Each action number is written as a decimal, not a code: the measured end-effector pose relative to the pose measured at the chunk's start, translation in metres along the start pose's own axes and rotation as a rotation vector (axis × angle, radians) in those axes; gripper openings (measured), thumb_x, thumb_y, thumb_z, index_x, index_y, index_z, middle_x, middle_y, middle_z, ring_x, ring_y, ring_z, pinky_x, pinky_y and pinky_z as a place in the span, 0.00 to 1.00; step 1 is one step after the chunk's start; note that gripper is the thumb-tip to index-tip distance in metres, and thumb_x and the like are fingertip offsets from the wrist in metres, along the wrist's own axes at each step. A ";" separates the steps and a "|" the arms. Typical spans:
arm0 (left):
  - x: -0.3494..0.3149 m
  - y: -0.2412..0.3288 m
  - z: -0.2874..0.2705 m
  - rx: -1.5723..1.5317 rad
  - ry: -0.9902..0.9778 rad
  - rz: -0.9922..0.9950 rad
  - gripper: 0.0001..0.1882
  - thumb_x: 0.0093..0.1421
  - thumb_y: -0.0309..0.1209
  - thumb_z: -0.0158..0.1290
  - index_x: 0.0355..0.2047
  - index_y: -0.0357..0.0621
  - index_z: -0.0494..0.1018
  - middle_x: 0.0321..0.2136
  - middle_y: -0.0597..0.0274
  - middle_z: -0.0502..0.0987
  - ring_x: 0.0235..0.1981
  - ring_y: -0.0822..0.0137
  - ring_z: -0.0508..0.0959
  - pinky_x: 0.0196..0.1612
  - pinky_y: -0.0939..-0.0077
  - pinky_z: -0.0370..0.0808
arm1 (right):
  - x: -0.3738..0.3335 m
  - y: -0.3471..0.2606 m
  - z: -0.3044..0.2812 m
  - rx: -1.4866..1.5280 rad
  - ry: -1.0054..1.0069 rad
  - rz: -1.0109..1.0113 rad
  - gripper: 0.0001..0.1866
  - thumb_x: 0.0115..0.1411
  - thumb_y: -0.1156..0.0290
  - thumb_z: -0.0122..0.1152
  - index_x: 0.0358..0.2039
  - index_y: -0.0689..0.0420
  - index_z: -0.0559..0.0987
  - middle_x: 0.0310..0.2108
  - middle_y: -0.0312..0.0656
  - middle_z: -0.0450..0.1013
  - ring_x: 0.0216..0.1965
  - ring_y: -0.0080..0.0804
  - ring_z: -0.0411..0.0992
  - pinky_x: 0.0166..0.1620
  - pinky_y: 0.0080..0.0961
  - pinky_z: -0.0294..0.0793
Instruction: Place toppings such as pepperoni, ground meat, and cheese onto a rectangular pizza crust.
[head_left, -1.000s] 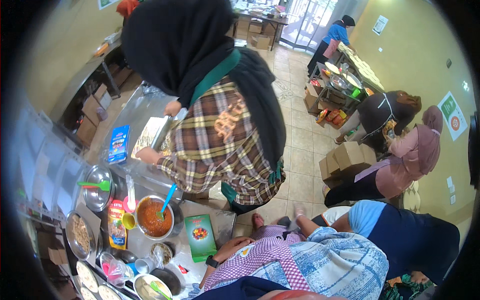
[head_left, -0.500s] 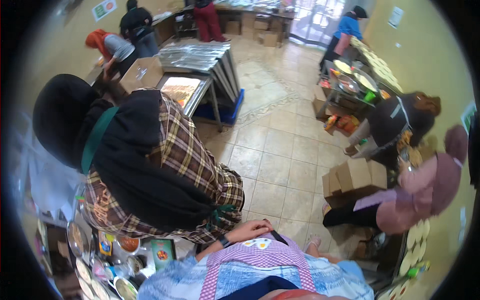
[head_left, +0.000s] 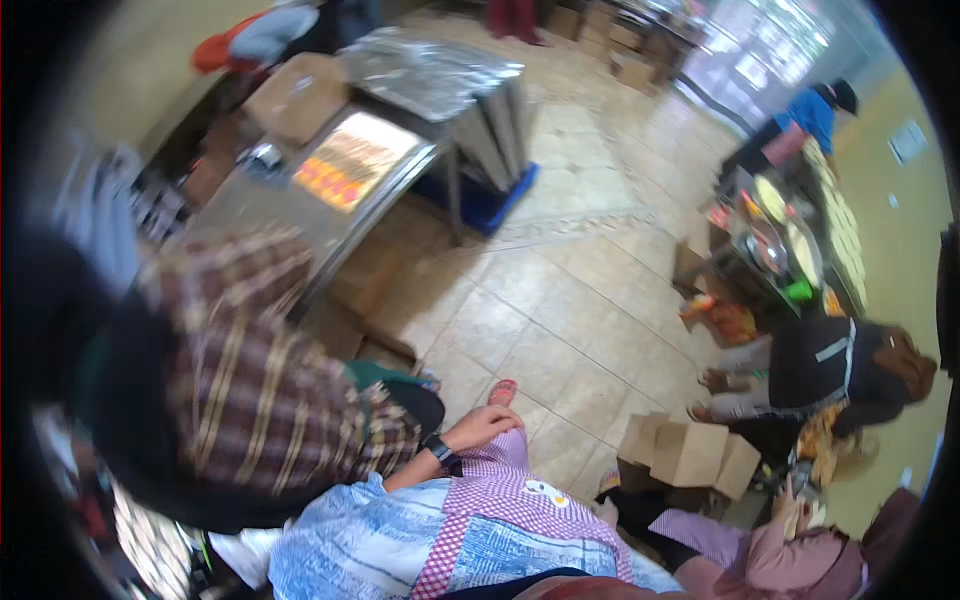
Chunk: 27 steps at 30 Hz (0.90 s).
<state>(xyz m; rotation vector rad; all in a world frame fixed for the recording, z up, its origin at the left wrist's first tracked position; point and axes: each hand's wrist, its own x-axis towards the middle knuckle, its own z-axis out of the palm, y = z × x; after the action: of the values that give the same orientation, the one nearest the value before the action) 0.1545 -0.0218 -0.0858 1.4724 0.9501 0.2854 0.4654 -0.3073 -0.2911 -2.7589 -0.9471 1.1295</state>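
My left hand, with a dark watch on its wrist, lies over the purple checked apron in front of me. Its fingers stretch loosely across the cloth, slightly bent, and no separate object shows in them. At the apron's right edge, a small blurred patch of skin may be my right hand; its fingers cannot be made out. Beneath the apron's front edge a foot in a red sandal shows on the tiles.
A person in a plaid top stands close at my left. Beyond is a metal table with a tray of food. Open cardboard boxes stand on the right, near two people. A laden table lines the right wall.
My view has turned and moved forward, so the metal table looks nearer. The plaid-clad person now sits lower left in view. My left hand stays over the apron; a sandalled foot shows ahead.
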 end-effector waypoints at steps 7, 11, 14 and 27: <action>0.145 0.085 -0.062 -0.331 0.036 -0.049 0.12 0.59 0.31 0.45 0.41 0.40 0.71 0.32 0.67 0.75 0.32 0.76 0.73 0.37 0.82 0.70 | 0.116 -0.141 -0.200 -0.047 0.138 0.047 0.29 0.46 0.66 0.59 0.49 0.63 0.68 0.40 0.57 0.70 0.42 0.49 0.70 0.43 0.35 0.68; 0.251 0.088 -0.080 -0.385 0.025 -0.184 0.13 0.60 0.35 0.44 0.42 0.44 0.70 0.34 0.67 0.74 0.33 0.77 0.72 0.38 0.83 0.69 | 0.187 -0.171 -0.250 0.372 0.418 -0.114 0.31 0.46 0.70 0.60 0.52 0.62 0.64 0.27 0.49 0.71 0.29 0.36 0.70 0.34 0.30 0.69; 0.325 0.040 -0.082 -0.533 0.213 -0.432 0.09 0.56 0.36 0.48 0.36 0.50 0.72 0.29 0.69 0.73 0.27 0.77 0.72 0.31 0.84 0.70 | 0.262 -0.179 -0.280 0.484 0.548 -0.171 0.33 0.45 0.73 0.61 0.54 0.62 0.63 0.20 0.41 0.66 0.22 0.28 0.65 0.29 0.26 0.67; 0.382 -0.098 -0.085 0.438 0.099 -0.746 0.20 0.51 0.36 0.50 0.44 0.41 0.71 0.34 0.50 0.76 0.38 0.58 0.76 0.41 0.67 0.72 | 0.525 -0.288 -0.484 0.338 0.611 -0.255 0.32 0.44 0.72 0.62 0.51 0.65 0.65 0.38 0.55 0.69 0.40 0.48 0.68 0.45 0.34 0.65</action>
<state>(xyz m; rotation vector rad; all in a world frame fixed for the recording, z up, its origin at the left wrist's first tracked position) 0.2982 0.2889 -0.3001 1.3807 1.6373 -0.4232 0.9149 0.3110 -0.1990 -2.3799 -0.8823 0.3264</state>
